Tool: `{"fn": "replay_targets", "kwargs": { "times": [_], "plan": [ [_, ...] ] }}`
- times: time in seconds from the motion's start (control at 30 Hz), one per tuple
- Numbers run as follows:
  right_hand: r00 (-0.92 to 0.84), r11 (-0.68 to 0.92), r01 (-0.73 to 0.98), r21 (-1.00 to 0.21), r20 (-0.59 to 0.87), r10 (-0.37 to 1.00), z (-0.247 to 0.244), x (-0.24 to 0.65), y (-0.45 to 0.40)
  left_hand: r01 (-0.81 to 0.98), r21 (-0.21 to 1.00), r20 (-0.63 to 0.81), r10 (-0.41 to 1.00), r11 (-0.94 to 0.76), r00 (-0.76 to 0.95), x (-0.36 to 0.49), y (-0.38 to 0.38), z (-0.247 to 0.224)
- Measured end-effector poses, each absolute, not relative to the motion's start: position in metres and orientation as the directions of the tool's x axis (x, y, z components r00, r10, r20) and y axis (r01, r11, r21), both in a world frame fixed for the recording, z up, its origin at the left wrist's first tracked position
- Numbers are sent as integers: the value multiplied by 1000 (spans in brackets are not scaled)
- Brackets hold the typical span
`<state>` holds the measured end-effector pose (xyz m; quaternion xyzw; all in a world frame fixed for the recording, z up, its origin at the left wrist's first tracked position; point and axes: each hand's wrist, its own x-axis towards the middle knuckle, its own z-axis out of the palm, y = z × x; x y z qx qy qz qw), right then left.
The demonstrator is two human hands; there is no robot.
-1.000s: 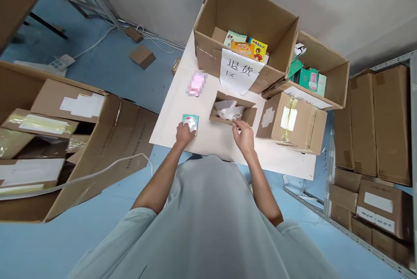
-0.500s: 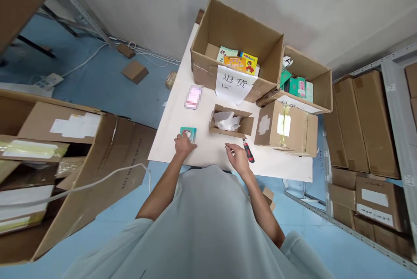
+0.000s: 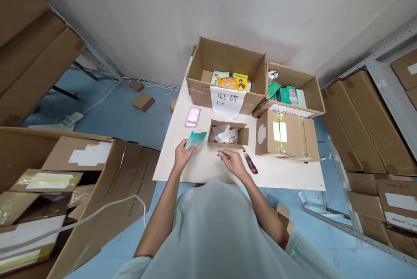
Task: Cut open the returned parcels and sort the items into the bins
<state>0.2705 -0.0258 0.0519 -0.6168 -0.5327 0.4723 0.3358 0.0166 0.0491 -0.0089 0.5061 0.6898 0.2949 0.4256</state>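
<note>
Tilted up over the white table (image 3: 208, 168), a small teal box (image 3: 196, 139) is gripped at its lower left by my left hand (image 3: 184, 154). My right hand (image 3: 233, 162) hovers over the table with its fingers drawn together; whether anything small is between them cannot be made out. Just beyond it stands an open narrow carton (image 3: 228, 145) with crumpled white wrapping (image 3: 224, 133) inside. A red and black cutter (image 3: 250, 161) lies to the right of my right hand.
Behind stand a large open box (image 3: 228, 55) with booklets and another open box (image 3: 309, 86) with green packs. A taped carton (image 3: 293, 140) sits at the right. A blurred pink item (image 3: 193, 116) lies at the left. Boxes fill a big carton (image 3: 125, 166) beside the table.
My left hand has lifted the teal box off the table and tilted it. My right hand has its fingers closer together. The camera view has shifted.
</note>
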Motion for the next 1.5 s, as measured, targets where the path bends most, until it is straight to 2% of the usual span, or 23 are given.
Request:
{"fn": "replay_targets", "kwargs": {
  "times": [0.1,0.2,0.27,0.33,0.43,0.53,0.63,0.7,0.83,1.0,1.07,1.17,1.33,1.5],
  "plan": [
    [29,-247,85,-965,-246,969,68,274,-11,364,931,-23,1000,27,-15,38,65,34],
    [67,-283,-155,-947,-296,953,88,285,1,362,903,193,971,-231,139,57,74,79],
    [73,-277,-254,-927,-304,950,102,295,4,377,869,242,939,-321,243,71,75,103],
    [82,-240,-275,-931,-272,959,115,305,1,388,855,222,919,-343,325,87,73,119],
    [129,-173,-264,-949,-213,969,127,317,-11,281,921,167,925,-270,341,113,69,127],
    [229,-114,-306,-945,-189,955,130,323,-21,6,999,36,959,-39,283,139,64,121],
    [296,-58,-350,-935,-170,940,130,324,-27,-205,941,-187,919,269,346,159,59,110],
    [286,-43,-395,-918,-168,943,131,324,-29,-291,859,-269,854,422,445,167,56,104],
    [168,-97,-554,-827,-225,960,130,319,-31,-371,743,-241,740,557,628,179,56,98],
    [15,-225,-757,-614,-361,933,113,314,-34,-438,733,-156,756,520,636,187,60,97],
    [-40,-268,-752,-602,-365,930,105,318,-35,-384,769,-196,760,511,620,185,63,99],
    [-56,-288,-627,-724,-327,944,99,332,-35,-289,825,-277,793,486,543,181,67,107],
    [202,-168,-449,-877,-283,938,110,364,-37,-214,916,-274,919,339,283,178,78,131],
    [315,-57,-176,-983,-110,943,121,371,-37,-197,951,-195,955,240,222,179,82,146]
  ]
}}
